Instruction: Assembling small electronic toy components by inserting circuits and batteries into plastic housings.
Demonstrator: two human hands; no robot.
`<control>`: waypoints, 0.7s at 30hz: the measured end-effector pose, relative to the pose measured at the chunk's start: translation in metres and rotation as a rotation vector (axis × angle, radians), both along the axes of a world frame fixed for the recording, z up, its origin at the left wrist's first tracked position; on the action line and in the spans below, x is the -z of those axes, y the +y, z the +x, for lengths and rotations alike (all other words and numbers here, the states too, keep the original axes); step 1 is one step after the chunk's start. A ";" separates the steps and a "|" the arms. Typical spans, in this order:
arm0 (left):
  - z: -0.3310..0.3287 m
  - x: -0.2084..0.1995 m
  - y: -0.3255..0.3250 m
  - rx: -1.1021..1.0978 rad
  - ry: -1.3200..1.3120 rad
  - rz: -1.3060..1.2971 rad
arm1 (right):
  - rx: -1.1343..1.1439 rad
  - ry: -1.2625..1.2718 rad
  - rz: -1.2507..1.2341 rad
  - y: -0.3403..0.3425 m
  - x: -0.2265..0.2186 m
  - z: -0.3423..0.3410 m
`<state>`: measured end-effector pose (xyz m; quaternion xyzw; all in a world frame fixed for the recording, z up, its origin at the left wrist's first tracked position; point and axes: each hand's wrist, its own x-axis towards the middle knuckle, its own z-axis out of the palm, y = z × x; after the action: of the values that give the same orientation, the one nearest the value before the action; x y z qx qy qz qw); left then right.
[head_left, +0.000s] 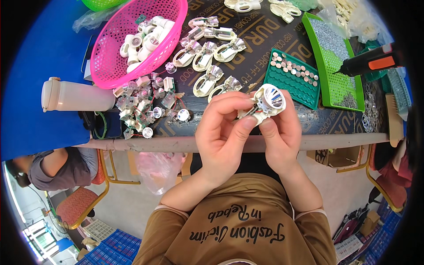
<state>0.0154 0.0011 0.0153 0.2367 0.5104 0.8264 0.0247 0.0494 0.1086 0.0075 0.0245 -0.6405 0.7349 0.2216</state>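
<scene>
Over the near edge of the table, my two hands hold a small flashlight (271, 100) with a white shell and a shiny round reflector tilted up. My left hand (224, 139) pinches its body from the left between thumb and fingers. From the right, my right hand (282, 134) grips the reflector end, thumb below and fingers behind. Part of the shell is hidden by my fingers. Just beyond my hands lie several open white half-shells (205, 57) fitted with reflectors. To their left is a heap of circuit boards (143, 106) with reflectors and red wires.
A pink basket (102, 59) holds white flashlights (152, 43). At right are a dark green tray (293, 95) with round metal discs, a light green basket (360, 99) of screws, a black-and-orange electric screwdriver (371, 62) and metal rings (370, 115). A bottle (79, 96) stands left; people sit on both sides.
</scene>
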 end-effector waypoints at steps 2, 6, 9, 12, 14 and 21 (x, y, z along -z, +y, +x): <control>0.000 0.000 -0.001 0.000 -0.005 -0.007 | -0.007 -0.003 -0.001 0.000 0.000 0.000; 0.001 -0.001 -0.001 0.001 -0.020 -0.025 | -0.008 -0.021 -0.002 -0.001 -0.001 0.000; 0.002 0.001 -0.003 0.022 -0.061 -0.051 | -0.018 -0.045 -0.022 -0.001 0.003 0.003; 0.003 0.004 -0.007 0.026 -0.132 -0.064 | -0.045 -0.092 -0.030 0.001 0.006 0.007; 0.002 0.010 -0.013 0.004 -0.061 -0.209 | -0.022 -0.080 0.063 0.005 0.009 0.010; 0.010 0.007 -0.043 0.030 -0.240 -0.468 | -0.330 -0.236 0.332 0.033 -0.006 0.012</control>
<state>0.0249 -0.0415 0.0086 0.1325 0.6775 0.7074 0.1515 0.0611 0.1418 0.0136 0.0789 -0.7612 0.6435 0.0156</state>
